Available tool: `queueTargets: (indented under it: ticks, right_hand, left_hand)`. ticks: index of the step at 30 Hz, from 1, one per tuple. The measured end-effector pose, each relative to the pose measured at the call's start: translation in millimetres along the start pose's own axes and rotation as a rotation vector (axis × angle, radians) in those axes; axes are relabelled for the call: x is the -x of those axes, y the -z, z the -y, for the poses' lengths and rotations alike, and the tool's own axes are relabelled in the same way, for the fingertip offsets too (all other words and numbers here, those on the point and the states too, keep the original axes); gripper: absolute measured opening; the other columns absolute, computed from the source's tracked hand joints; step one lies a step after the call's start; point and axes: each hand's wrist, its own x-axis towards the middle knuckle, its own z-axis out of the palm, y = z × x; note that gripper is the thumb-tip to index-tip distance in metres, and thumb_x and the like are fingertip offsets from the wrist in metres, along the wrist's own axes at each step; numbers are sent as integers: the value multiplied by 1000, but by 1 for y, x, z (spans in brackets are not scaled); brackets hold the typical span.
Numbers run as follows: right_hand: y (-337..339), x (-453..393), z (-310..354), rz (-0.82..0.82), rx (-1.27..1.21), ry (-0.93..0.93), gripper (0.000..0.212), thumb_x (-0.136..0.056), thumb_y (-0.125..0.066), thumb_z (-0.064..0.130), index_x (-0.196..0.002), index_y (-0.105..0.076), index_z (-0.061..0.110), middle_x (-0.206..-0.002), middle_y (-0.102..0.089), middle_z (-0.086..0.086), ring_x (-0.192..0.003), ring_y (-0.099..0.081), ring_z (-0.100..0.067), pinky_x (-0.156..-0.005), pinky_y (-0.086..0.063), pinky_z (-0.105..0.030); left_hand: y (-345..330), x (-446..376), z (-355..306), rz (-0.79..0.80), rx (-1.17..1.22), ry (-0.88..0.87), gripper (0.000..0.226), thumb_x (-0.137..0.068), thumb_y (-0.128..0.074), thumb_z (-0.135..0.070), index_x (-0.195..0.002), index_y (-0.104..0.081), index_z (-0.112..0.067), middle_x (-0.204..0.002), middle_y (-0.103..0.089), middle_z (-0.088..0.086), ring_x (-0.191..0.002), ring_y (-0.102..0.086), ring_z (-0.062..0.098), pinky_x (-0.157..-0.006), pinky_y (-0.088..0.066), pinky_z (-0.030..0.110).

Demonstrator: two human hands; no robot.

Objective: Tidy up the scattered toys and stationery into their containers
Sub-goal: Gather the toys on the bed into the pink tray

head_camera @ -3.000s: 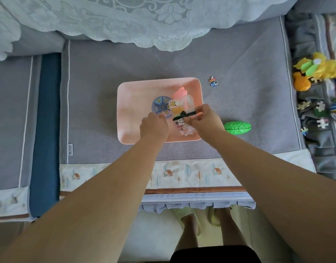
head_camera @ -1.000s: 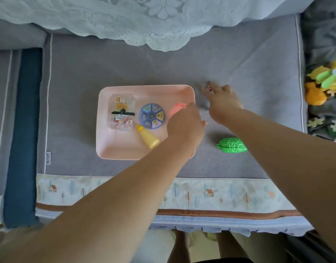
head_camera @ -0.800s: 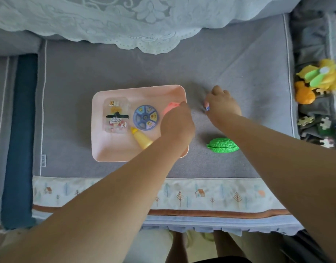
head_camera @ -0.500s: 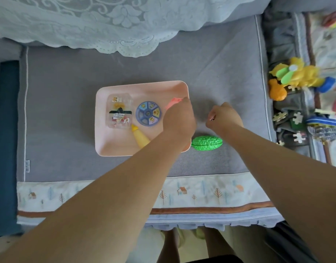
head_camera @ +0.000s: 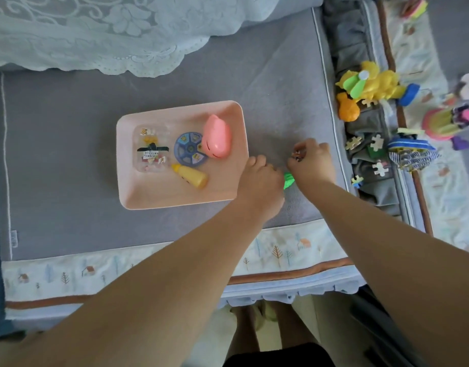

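The green toy (head_camera: 289, 180) lies on the grey sofa cushion (head_camera: 69, 221) just right of the pink tray (head_camera: 130, 192), showing only as a sliver between the two hands. The left hand (head_camera: 259, 181) sits curled right over its left end, touching or nearly so; whether it grips yet I cannot tell. The right hand (head_camera: 311, 162) is pinched closed on a small figure (head_camera: 298, 154). So the left hand is nearer the toy, and the tray lies directly leftward of it

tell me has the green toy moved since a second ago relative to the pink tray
Yes. The green toy now sits closer to the pink tray edge, mostly hidden between both hands.
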Motion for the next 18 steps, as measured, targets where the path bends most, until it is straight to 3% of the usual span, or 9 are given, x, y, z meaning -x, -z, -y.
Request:
queueTargets:
  ticks: [6,10,13,15,18]
  right_hand:
    - [9,12,-11,-31,-65,-38,32,-86,-58,17,-117,-58,17,-124,-45,-9,-86,-58,-25,-73,-44,-28]
    - [22,20,-2,-113,-162,-36,33,-88,-56,22,-121,-58,20,-125,-45,-7,-83,-55,-16,-72,-40,-23]
    - [26,27,26,-142,-243,7,30,-88,-60,26,-118,-60,20,-120,-50,-5,-72,-51,-4,-65,-36,-11]
    - [22,34,48,-71,-268,65,28,-88,-63,30,-115,-63,20,-114,-55,-4,-70,-50,-1,-66,-37,-11]
    - [13,48,77,133,-232,166,28,-86,-66,35,-112,-65,23,-97,-62,2,-73,-55,-4,-73,-45,-24]
  left_hand:
    - [-4,-4,-12,-46,32,29,25,-80,-53,-9,-104,-57,-12,-105,-64,7,-106,-51,29,-87,-33,35]
    - [16,-1,-8,-120,267,98,30,-76,-60,-12,-105,-55,-8,-106,-60,12,-101,-55,32,-72,-38,36]
    - [35,13,14,-172,435,235,35,-79,-62,-21,-109,-52,-6,-105,-60,15,-97,-58,34,-65,-34,32]
    - [44,24,37,-163,505,384,45,-83,-63,-32,-117,-50,-5,-107,-62,14,-96,-60,34,-67,-39,33]
    - [47,39,68,-81,616,556,46,-88,-52,-43,-116,-52,-7,-105,-63,9,-96,-60,27,-71,-39,30]
